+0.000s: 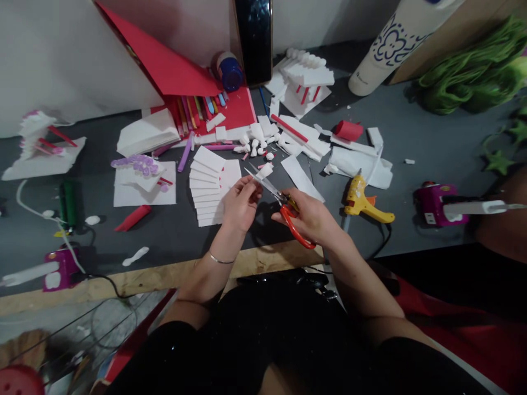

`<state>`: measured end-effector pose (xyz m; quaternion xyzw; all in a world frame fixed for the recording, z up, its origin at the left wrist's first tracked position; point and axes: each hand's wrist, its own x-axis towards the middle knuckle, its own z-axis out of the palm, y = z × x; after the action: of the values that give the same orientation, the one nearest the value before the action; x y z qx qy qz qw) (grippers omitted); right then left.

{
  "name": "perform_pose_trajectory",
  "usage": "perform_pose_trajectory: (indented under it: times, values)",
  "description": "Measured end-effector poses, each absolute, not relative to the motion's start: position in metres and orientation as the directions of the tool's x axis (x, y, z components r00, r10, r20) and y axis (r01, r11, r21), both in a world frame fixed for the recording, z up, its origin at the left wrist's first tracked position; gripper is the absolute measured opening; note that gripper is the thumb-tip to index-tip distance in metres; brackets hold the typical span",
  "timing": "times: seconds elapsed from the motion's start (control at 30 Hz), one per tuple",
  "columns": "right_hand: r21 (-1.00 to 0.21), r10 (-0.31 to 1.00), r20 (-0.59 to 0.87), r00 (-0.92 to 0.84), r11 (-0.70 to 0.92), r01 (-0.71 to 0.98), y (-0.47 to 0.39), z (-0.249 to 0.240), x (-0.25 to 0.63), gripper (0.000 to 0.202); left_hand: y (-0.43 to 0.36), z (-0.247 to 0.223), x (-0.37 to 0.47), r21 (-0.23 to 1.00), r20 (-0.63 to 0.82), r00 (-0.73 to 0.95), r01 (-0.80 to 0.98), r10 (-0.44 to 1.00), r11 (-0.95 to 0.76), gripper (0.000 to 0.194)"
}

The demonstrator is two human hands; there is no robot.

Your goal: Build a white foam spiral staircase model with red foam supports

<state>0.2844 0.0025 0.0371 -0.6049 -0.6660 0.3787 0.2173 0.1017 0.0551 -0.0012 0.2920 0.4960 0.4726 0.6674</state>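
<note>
- Fingers of the right hand (310, 215) are wrapped around the red-handled scissors (295, 228), the grip closed on the handles.
- Thumb and forefinger of the left hand (242, 204) are drawn together near the scissor blades, the other fingers curled; whether they pinch anything is too small to tell.
- The scissors point toward the left hand, above the grey table (263, 237), their blades slightly parted.
- Just beyond the blades and the left fingertips shows a small white piece (264, 170); whether it touches either, I cannot tell.
- Beside the left hand, white cards (206, 189) lie fanned in an overlapping row.
- Past the hands are scattered white scraps (256, 134) and a red strip (289, 128).
- Near the right hand, a white strip (302, 178) lies slantwise; farther to the right sits a yellow glue gun (362, 200).
- Farther to the left, a small white model with a purple edge (142, 178) stands near a red roll (133, 218).
</note>
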Motion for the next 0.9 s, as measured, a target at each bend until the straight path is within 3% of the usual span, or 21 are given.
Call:
perform_pose_trajectory:
  times: [0.5,0.73,0.9]
  values:
    - [-0.623,0.968,-0.22,-0.12,-0.045,0.781,-0.005,0.037,0.281,0.047,0.052,0.015,0.111,0.703,-0.518,0.065,-0.535,0.853,0.468,0.021]
    - [-0.611,0.952,-0.27,-0.142,-0.055,0.79,-0.006,0.034,0.283,0.035,0.052,0.007,0.109,0.725,-0.502,0.071,-0.508,0.862,0.465,0.02]
    - [-0.635,0.965,-0.211,-0.155,-0.015,0.773,-0.005,0.028,0.282,0.048,0.048,0.007,0.111,0.774,-0.43,0.128,-0.457,0.894,0.438,0.019]
